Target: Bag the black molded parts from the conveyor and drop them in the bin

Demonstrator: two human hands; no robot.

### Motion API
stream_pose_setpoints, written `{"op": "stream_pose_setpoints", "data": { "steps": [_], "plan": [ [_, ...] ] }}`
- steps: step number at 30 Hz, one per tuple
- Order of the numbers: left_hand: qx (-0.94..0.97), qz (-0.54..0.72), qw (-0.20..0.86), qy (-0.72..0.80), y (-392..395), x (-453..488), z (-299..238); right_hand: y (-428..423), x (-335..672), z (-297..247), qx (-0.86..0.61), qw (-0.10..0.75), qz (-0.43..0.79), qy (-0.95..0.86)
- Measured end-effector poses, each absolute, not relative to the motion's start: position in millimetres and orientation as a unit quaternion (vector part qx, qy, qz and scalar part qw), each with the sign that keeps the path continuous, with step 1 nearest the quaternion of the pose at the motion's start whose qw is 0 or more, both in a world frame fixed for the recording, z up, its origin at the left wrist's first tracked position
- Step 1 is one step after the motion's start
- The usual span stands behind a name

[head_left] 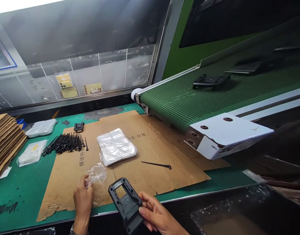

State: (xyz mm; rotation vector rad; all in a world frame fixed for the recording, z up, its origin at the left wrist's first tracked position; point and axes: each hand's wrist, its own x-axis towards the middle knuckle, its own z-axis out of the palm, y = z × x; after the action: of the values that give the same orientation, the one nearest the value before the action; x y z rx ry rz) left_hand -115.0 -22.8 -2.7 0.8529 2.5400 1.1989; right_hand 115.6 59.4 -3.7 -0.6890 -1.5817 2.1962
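Observation:
In the head view my right hand (155, 212) grips the side of a black plastic frame part (126, 202) with a square window near its far end. My left hand (83, 197), fingers curled, pinches a crumpled clear plastic bag (98, 173) over the brown cardboard sheet (76, 182). Beyond the bag lies a stack of clear plastic bags (117, 147), tied across with a strand. One thin black plastic pin with a small head (156, 164) rests alone to the right of the stack. A pile of similar black pins (66, 143) lies at the left, with a small black part (78, 127) behind it.
A green conveyor belt (174, 101) slopes down from the right, carrying black parts (211, 81). Its white end block (232, 133) juts over the bench. Cardboard sheets (6, 140) are stacked at far left, near more bag stacks (32, 152). Plastic film (228, 209) hangs below the bench's front edge.

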Motion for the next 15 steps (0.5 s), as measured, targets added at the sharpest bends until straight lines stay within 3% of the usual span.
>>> {"op": "stream_pose_setpoints", "data": {
  "steps": [5,10,13,15],
  "plan": [
    [0.350,0.441,0.241,0.791,-23.7,-104.2,0.1,43.7,100.8,-7.2,-0.225,0.140,0.837,-0.478],
    [0.400,0.420,0.322,0.748,-40.4,-97.0,-7.7,40.3,79.0,-16.1,-0.348,0.257,0.808,-0.400],
    [0.440,0.327,0.268,0.792,-48.7,-92.9,-10.1,36.4,73.5,-22.4,-0.388,0.279,0.749,-0.459],
    [0.447,0.275,0.167,0.834,-48.2,-90.2,-8.7,33.4,72.7,-24.5,-0.388,0.278,0.686,-0.549]
  ]
}}
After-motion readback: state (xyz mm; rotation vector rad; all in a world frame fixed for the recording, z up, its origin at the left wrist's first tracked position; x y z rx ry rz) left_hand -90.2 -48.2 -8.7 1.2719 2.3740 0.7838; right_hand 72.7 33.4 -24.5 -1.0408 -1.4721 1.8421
